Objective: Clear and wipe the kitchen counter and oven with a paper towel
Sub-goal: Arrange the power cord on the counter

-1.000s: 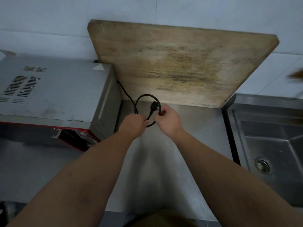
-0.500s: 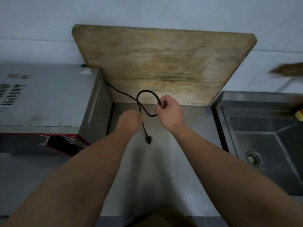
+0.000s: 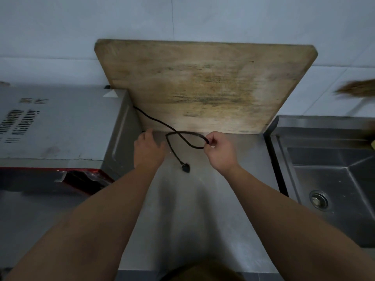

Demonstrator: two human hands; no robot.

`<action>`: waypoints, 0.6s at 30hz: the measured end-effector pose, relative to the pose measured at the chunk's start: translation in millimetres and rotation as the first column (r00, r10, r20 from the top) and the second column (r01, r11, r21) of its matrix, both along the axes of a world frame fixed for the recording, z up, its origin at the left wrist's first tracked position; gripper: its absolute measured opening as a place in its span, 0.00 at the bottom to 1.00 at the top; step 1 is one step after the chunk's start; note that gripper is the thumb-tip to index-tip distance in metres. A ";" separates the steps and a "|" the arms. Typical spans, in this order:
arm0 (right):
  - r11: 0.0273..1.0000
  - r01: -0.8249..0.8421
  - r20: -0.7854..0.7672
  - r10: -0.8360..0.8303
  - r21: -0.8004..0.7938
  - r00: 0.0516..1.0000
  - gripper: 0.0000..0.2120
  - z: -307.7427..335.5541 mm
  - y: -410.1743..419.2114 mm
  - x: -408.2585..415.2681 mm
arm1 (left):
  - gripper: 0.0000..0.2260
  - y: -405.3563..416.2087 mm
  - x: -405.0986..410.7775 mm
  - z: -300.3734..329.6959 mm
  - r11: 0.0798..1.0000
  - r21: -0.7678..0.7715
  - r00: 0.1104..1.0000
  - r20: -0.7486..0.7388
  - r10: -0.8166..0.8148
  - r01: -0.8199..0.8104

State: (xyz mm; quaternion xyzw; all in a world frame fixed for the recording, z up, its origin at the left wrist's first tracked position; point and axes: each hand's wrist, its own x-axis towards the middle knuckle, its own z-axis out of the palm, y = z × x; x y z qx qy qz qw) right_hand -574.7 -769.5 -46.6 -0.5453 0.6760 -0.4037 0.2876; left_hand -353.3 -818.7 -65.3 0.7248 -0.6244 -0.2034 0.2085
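Head view: right hand [image 3: 220, 152] pinches looped black power cord [image 3: 183, 138] frame centre; left hand [image 3: 149, 149] loose-open, empty. Steel counter [image 3: 194, 209] unwiped, no towel visible; early stage.

Dim, soft shadows, wide-angle bowing, slight blur

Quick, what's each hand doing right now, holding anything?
Left hand: open, holding nothing, fingers spread beside the oven.
Right hand: closed, pinching the loop of the black power cord; its plug lies on the counter.
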 end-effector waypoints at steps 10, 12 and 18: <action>1.000 0.003 -0.066 -0.002 0.006 0.998 0.08 2.4 -1.7 -19.7 | 0.10 -1.1 -30.2 5.8 0.877 -0.035 0.865 0.189 -0.465 0.479; 0.999 0.046 -0.063 -0.045 0.028 0.997 0.07 1.5 -7.5 -23.7 | 0.14 1.8 -36.1 5.2 0.895 -0.003 0.885 0.149 -0.442 0.447; 0.968 0.198 0.047 -0.207 0.157 0.977 0.04 -6.0 -19.1 -25.6 | 0.21 12.5 -63.6 17.3 0.891 0.077 0.894 -0.082 -0.441 0.447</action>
